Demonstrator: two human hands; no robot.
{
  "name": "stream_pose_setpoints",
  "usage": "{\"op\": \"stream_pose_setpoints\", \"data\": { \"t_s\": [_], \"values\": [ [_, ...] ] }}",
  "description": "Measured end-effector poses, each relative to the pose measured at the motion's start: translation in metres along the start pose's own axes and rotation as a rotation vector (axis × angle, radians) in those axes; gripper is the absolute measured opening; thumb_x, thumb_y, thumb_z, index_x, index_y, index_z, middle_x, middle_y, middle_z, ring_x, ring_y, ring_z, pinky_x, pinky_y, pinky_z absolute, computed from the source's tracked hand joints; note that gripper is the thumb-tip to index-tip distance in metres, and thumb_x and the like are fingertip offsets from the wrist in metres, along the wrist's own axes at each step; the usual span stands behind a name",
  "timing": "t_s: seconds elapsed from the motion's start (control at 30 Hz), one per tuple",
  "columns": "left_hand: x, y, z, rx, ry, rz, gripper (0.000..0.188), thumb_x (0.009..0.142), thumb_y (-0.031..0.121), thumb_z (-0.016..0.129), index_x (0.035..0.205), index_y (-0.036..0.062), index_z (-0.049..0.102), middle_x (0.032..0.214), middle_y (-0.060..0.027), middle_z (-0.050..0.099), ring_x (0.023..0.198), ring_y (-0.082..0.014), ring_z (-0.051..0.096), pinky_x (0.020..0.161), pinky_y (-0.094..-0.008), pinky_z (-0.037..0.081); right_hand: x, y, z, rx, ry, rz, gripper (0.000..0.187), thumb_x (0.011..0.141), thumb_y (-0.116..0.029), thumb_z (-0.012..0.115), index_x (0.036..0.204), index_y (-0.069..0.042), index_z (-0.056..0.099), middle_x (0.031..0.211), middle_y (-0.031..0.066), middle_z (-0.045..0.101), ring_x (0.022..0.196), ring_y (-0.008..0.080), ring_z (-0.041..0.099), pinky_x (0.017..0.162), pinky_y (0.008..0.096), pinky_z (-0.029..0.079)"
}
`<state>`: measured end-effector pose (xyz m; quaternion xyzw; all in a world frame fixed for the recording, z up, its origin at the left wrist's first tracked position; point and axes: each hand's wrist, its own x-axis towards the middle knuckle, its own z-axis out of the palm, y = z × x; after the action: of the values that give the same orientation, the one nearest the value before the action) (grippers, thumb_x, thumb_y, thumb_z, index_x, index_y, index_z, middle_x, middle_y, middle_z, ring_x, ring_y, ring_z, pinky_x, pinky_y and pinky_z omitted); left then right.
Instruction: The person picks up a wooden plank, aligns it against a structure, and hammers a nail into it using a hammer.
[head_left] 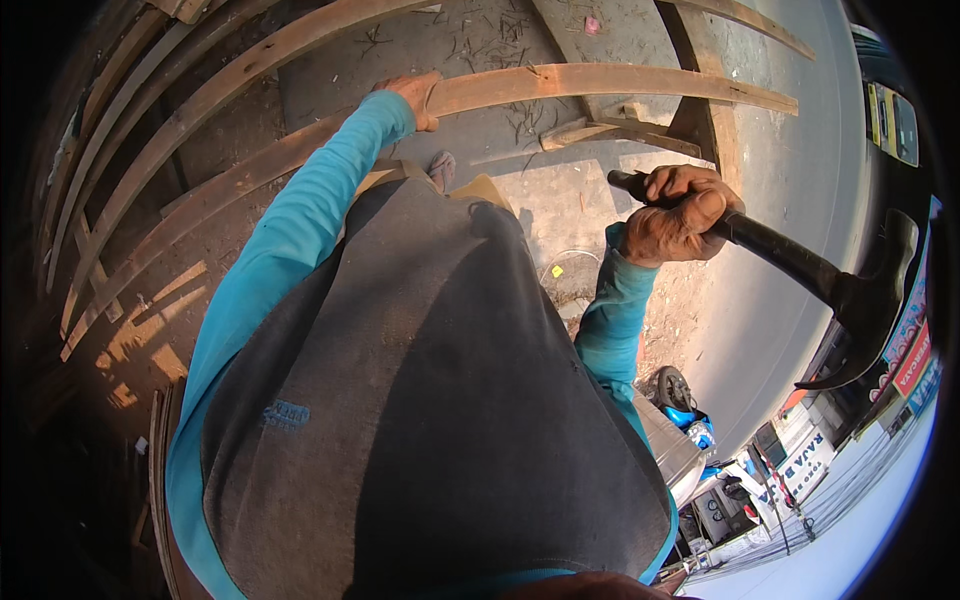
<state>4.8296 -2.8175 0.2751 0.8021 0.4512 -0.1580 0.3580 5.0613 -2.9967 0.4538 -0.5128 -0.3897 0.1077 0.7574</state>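
My left hand (415,98) is wrapped round a long wooden slat (600,80), which runs across in front of me and appears curved. The fingers on the slat's far side are hidden. Out to the right, my right hand (685,220) grips a black claw hammer (790,262) by its handle, with the head and claw pointing away to the right. The hammer is raised and apart from the wood. Beneath the slat, toward its right end, stands a broad wooden beam (712,130) with shorter pieces of timber (620,130) next to it.
More parallel slats (180,120) lie at the left. Twigs and scraps (490,45) litter the ground ahead. A grey road (790,190) runs along the right, with a motorbike (680,400), a yellow vehicle (892,122) and shopfronts beyond. My sandalled foot (442,168) shows below the slat.
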Motion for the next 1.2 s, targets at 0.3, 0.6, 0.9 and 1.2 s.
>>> {"op": "stream_pose_setpoints", "data": {
  "t_s": [0.3, 0.6, 0.9, 1.2],
  "values": [
    [-0.003, 0.010, -0.009, 0.107, 0.008, 0.041, 0.064, 0.072, 0.030, 0.080, 0.128, 0.0151, 0.054, 0.120, -0.0138, 0.067, 0.111, -0.0352, 0.066, 0.095, -0.0485, 0.053, -0.078, 0.092, -0.055, -0.920, -0.496, 0.777, 0.047, 0.097, -0.042, 0.061, 0.099, 0.005, 0.065, 0.089, 0.0300, 0.066, 0.088, 0.0416, 0.066, 0.080, 0.0471, 0.049],
    [-0.012, 0.013, 0.015, 0.139, 0.172, 0.013, 0.053, 0.079, 0.023, 0.078, 0.123, 0.0163, 0.050, 0.113, -0.0165, 0.065, 0.108, -0.0355, 0.067, 0.091, -0.0510, 0.053, 0.073, 0.016, 0.041, -1.169, -1.028, -0.146, 0.024, 0.096, -0.028, 0.064, 0.101, -0.007, 0.054, 0.081, 0.0214, 0.064, 0.073, 0.0440, 0.063, 0.062, 0.0519, 0.047],
    [0.001, 0.010, 0.045, 0.158, 0.435, 0.090, 0.051, 0.079, 0.016, 0.076, 0.122, 0.0173, 0.049, 0.113, -0.0159, 0.061, 0.109, -0.0361, 0.064, 0.091, -0.0492, 0.050, 0.147, 0.005, 0.079, -1.656, -1.721, -0.446, 0.016, 0.097, -0.027, 0.059, 0.105, -0.012, 0.057, 0.083, 0.0161, 0.069, 0.076, 0.0383, 0.068, 0.064, 0.0488, 0.053],
    [-0.008, 0.009, 0.043, 0.137, 0.472, 0.097, 0.051, 0.080, 0.015, 0.075, 0.123, 0.0176, 0.050, 0.111, -0.0153, 0.061, 0.108, -0.0335, 0.065, 0.091, -0.0478, 0.051, 0.114, 0.002, 0.067, -1.212, -1.323, -0.430, 0.021, 0.101, -0.026, 0.057, 0.113, -0.011, 0.050, 0.090, 0.0180, 0.063, 0.077, 0.0434, 0.065, 0.061, 0.0500, 0.051]
  ]
}}
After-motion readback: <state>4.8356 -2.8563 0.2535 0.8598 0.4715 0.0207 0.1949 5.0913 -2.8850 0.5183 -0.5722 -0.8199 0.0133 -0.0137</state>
